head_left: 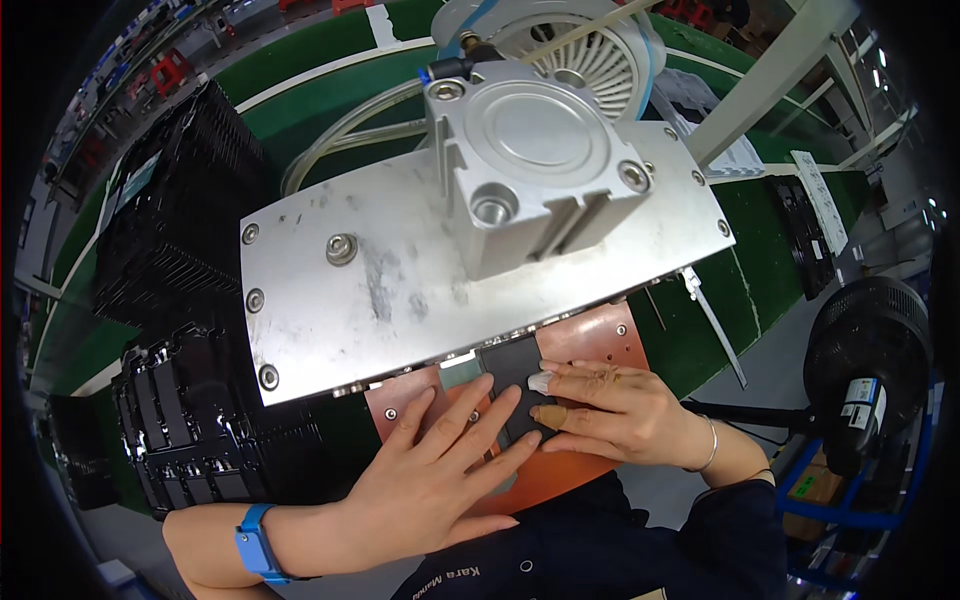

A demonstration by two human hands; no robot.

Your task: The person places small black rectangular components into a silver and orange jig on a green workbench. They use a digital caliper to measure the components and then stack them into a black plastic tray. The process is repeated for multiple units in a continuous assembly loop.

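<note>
My left hand (435,470) lies flat, fingers spread, on a black flat part (508,385) that rests on an orange-brown base plate (600,345) under a press. My right hand (610,410) rests beside it on the right, its fingers, some in finger cots, touching the black part's right edge. A blue wristband (258,545) is on my left wrist and a thin bracelet (710,445) on my right. Above both hands hangs the grey metal press plate (380,290) with a pneumatic cylinder (535,165) on top.
Stacks of black plastic trays (190,420) stand at my left, more black crates (175,220) behind them. A black fan (868,345) stands at the right. A white fan housing (590,55) sits behind the cylinder. The bench surface (760,270) is green.
</note>
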